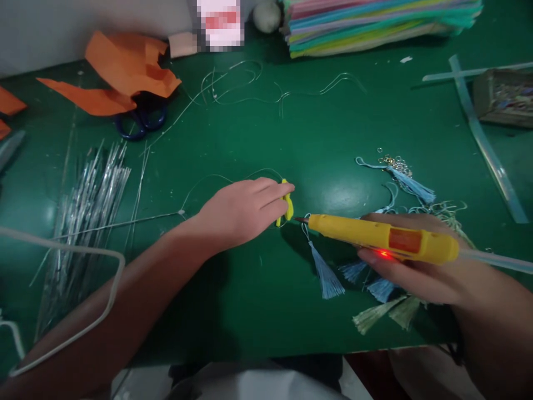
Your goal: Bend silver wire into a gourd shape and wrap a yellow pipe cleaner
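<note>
My left hand [244, 208] rests on the green table [258, 128], fingers pinched on a small yellow piece [287, 206] threaded on a thin clear string. My right hand [416, 266] grips a yellow glue gun [383, 238] with a red light lit and a clear glue stick out the back. Its nozzle points left, a short gap from the yellow piece. Light blue tassels [327, 275] lie under the gun.
Orange paper scraps [125, 72] and blue-handled scissors [139, 123] sit back left. A bundle of silvery strips [87, 205] lies left, a white cord [83, 250] across it. Stacked coloured sheets [375, 22] at the back, clear glue sticks [483, 139] and a box [503, 97] right.
</note>
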Demonstrator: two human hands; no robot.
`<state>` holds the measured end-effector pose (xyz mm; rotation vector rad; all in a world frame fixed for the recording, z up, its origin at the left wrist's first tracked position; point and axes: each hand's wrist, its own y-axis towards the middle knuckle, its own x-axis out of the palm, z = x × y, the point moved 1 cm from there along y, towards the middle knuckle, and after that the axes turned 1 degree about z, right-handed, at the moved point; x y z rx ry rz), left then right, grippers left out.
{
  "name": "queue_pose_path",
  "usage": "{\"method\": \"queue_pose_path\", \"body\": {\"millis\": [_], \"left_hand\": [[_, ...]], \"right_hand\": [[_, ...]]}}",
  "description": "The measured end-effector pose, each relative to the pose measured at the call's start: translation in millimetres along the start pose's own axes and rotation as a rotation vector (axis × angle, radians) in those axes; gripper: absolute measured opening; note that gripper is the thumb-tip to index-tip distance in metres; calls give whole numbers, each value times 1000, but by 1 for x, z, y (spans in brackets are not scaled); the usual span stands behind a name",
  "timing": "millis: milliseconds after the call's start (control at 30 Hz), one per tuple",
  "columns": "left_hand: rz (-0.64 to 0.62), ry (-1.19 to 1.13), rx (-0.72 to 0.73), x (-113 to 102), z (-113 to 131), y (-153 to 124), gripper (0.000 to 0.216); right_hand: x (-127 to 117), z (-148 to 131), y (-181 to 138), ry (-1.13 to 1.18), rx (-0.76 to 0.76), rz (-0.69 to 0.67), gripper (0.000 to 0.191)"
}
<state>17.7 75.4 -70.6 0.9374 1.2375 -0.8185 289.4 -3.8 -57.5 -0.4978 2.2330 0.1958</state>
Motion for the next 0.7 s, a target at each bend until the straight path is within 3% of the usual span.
{"method": "queue_pose_path", "body": {"millis": [167, 400, 500, 700], "left_hand": [[34, 10, 32, -2, -3, -2, 32], [69, 127, 107, -13, -1, -3, 30], [89, 147, 121, -12, -2, -1, 27], [153, 51, 86, -3, -6, -1, 24]], "right_hand": [[4, -8, 2, 18, -31, -10, 20], [7, -4, 0, 101, 74, 27, 21], [8, 0, 0, 77, 3, 10, 20], [10, 3, 3, 13, -44, 105, 23]]}}
